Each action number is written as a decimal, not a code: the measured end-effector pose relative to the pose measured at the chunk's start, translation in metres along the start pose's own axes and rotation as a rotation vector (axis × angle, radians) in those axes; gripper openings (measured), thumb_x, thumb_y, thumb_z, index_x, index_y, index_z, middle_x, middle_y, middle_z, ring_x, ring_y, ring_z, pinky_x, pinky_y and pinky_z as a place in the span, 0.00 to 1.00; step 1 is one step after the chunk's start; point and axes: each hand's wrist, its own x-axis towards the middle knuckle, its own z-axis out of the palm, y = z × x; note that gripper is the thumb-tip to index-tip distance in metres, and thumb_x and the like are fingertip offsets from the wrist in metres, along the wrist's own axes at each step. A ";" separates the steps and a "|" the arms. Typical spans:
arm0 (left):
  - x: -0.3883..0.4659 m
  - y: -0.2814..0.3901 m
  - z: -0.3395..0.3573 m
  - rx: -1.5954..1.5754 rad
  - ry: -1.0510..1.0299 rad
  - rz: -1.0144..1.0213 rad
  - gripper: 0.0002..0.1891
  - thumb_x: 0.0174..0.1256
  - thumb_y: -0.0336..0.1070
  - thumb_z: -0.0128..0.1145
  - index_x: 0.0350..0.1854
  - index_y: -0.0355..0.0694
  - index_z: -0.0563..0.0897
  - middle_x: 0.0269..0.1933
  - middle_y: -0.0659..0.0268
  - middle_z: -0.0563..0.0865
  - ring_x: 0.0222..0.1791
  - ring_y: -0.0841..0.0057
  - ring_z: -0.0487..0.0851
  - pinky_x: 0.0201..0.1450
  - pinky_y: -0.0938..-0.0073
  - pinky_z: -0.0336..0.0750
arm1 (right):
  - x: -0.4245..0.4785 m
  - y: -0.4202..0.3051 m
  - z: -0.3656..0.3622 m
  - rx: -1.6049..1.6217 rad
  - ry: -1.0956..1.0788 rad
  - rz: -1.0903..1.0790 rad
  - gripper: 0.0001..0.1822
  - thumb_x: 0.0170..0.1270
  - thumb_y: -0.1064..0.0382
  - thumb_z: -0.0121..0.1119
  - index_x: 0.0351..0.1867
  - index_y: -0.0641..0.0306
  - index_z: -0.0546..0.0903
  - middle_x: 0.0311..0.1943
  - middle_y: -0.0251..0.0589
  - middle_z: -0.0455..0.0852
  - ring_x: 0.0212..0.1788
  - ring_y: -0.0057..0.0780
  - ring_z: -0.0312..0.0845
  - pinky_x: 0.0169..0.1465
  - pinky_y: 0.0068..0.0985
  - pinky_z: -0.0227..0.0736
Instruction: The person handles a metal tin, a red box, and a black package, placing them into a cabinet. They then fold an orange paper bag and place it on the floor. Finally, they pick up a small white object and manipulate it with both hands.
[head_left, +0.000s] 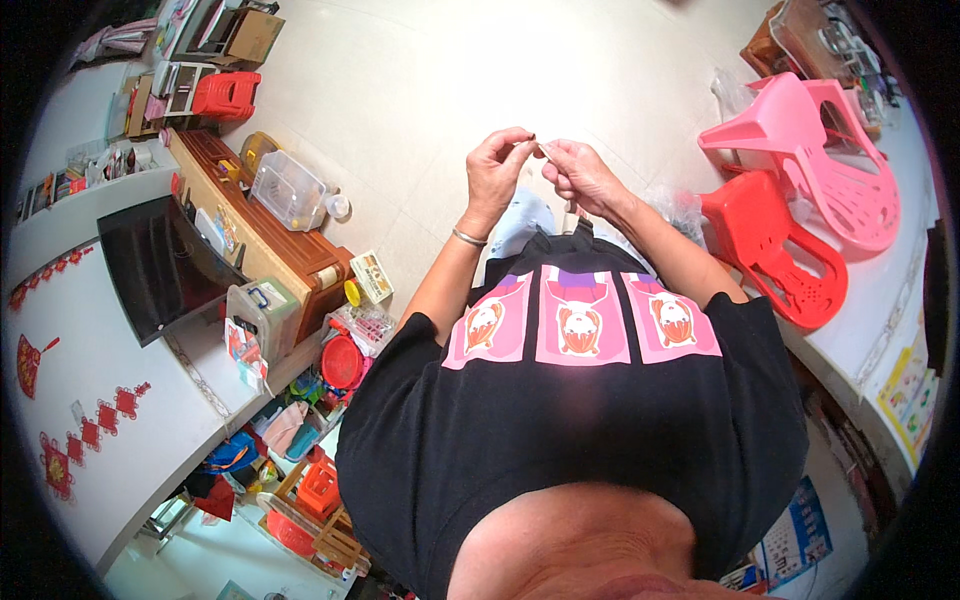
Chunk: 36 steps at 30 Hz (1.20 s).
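Observation:
My left hand (496, 169), with a silver bangle on its wrist, is raised before my chest, thumb and index finger pinched together. My right hand (581, 172) meets it fingertip to fingertip, its fingers curled in. Between the fingertips is a small thin object (545, 152), pale with a dark brown part. It is too small and too covered by the fingers to name. Both hands appear to grip it. Below them are my lap in light-coloured cloth (523, 217) and my black T-shirt (570, 420) with pink printed panels.
A pink plastic chair (806, 150) and a red plastic chair (772, 247) stand to the right. On the left are a wooden cabinet (262, 232), a clear plastic bin (291, 191) and a television (169, 262). A red basin (342, 361) lies among clutter. Pale tiles (420, 97) cover the floor.

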 end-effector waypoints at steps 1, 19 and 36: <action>-0.001 -0.002 -0.003 -0.097 0.004 -0.137 0.07 0.65 0.26 0.61 0.43 0.33 0.84 0.38 0.67 0.86 0.29 0.86 0.78 0.29 0.81 0.72 | -0.001 0.003 0.001 -0.038 0.031 -0.019 0.15 0.73 0.52 0.51 0.45 0.64 0.76 0.21 0.28 0.76 0.15 0.09 0.56 0.17 0.13 0.49; 0.043 -0.020 0.010 -0.428 -0.321 -0.594 0.10 0.70 0.34 0.58 0.47 0.34 0.80 0.35 0.65 0.84 0.20 0.92 0.64 0.21 0.89 0.59 | -0.005 0.024 -0.009 -0.368 0.579 -0.395 0.12 0.73 0.58 0.50 0.43 0.67 0.77 0.30 0.37 0.85 0.28 0.20 0.75 0.32 0.22 0.69; 0.022 -0.039 0.021 -0.040 -0.818 -0.834 0.09 0.63 0.35 0.63 0.41 0.35 0.83 0.30 0.71 0.84 0.22 0.91 0.68 0.23 0.88 0.61 | -0.043 0.053 -0.032 -0.396 0.568 -0.325 0.07 0.67 0.64 0.60 0.36 0.67 0.82 0.28 0.35 0.86 0.33 0.16 0.80 0.36 0.16 0.75</action>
